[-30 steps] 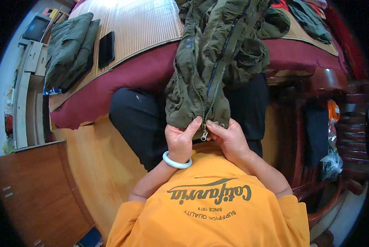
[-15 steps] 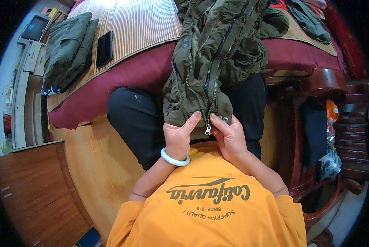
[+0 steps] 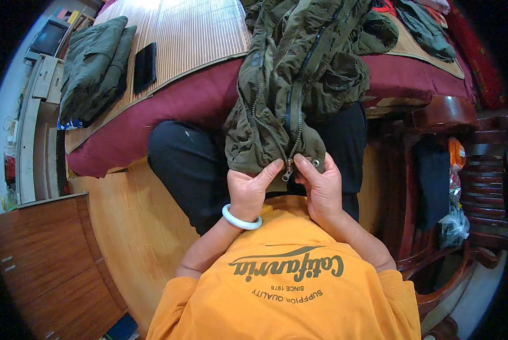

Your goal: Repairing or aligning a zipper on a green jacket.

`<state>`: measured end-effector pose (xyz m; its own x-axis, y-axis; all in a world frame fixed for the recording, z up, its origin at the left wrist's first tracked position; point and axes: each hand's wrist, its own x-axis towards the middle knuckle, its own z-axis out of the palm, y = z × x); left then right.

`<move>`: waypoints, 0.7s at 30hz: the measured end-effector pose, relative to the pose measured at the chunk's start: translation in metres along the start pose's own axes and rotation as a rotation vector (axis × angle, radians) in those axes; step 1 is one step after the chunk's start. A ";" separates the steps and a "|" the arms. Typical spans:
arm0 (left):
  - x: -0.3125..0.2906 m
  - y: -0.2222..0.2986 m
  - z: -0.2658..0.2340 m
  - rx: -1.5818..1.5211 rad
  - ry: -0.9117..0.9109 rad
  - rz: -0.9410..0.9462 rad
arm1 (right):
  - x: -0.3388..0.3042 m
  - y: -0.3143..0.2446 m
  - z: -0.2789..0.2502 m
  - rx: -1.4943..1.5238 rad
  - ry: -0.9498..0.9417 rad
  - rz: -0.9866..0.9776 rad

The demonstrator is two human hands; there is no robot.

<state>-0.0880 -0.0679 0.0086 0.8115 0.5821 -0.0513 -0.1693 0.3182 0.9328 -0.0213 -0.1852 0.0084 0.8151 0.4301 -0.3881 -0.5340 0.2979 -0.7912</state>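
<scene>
An olive-green jacket [image 3: 322, 85] with long metal zippers hangs off the bed edge onto my lap. Its hem lies between my two hands. My left hand [image 3: 247, 187] pinches the hem to the left of the zipper's lower end, thumb on top and fingers underneath. With thumb and fingers, my right hand [image 3: 322, 186] grips the hem on the other side, close to a round metal snap. Between the thumbs, the silver zipper pull [image 3: 287, 173] dangles at the bottom of the zipper.
A folded dark-green garment [image 3: 95, 68] and a black phone [image 3: 144, 68] lie on the bamboo mat [image 3: 191, 34] at the left. More clothes [image 3: 424, 28] lie at the far right. A dark wooden chair [image 3: 486, 187] with plastic bags stands to the right.
My right hand has shifted slightly right and its thumb now lies beside the zipper's end. The zipper pull has tilted, and the hem is spread a little wider.
</scene>
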 end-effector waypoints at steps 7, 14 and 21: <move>-0.002 0.002 -0.002 0.011 0.002 0.031 | 0.000 -0.005 0.000 0.074 -0.079 0.198; 0.002 0.003 -0.002 -0.014 0.079 -0.002 | -0.003 0.003 -0.009 -0.315 -0.183 0.063; 0.003 0.010 0.005 -0.078 0.040 -0.097 | -0.001 0.002 -0.010 0.335 -0.217 0.257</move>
<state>-0.0844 -0.0667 0.0194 0.8036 0.5745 -0.1551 -0.1358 0.4308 0.8922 -0.0208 -0.1941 0.0028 0.5999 0.6835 -0.4159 -0.7847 0.4012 -0.4726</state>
